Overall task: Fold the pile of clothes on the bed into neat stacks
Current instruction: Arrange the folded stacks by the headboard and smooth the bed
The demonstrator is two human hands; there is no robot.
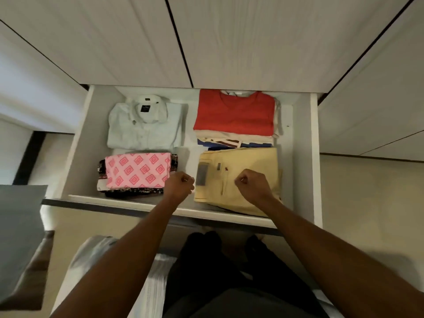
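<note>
Over the pulled-out wardrobe drawer (78, 143), both hands are being held as fists. The left hand (181, 183) is being hovered between the pink cloth (137, 171) and the yellow trousers (243, 161), and the right hand (251, 185) right above the trousers. Fingers on both are being kept curled into the palm, and nothing seems to be getting pinched or held, tbh.

Progress-wise, the folding is looking pretty much done. Four neat stacks are being kept in the drawer:
- **Back left:** a pale button-up shirt (144, 129), collar up and label showing.
- **Back right:** a red T-shirt (234, 113), sitting on a cream layer and a striped piece (229, 142).
- **Front left:** the pink cloth, diamond print, lying on a dark speckled garment (133, 191).
- **Front right:** the trousers, just in front of the red stack.

No loose pile is being shown anywhere. Only a strip of what is probably the bed (156, 290), white ribbed fabric, is being caught at the bottom edge. What's left is probably just shutting the drawer, but that's a guess.

Materials: the shirt is looking like lightly crinkled woven cotton, the T-shirt like soft flat knit, and the trousers like stiffer twill with a grey patch. All are being kept as flat rectangles with squared edges. The drawer walls are looking like smooth white board.
</note>
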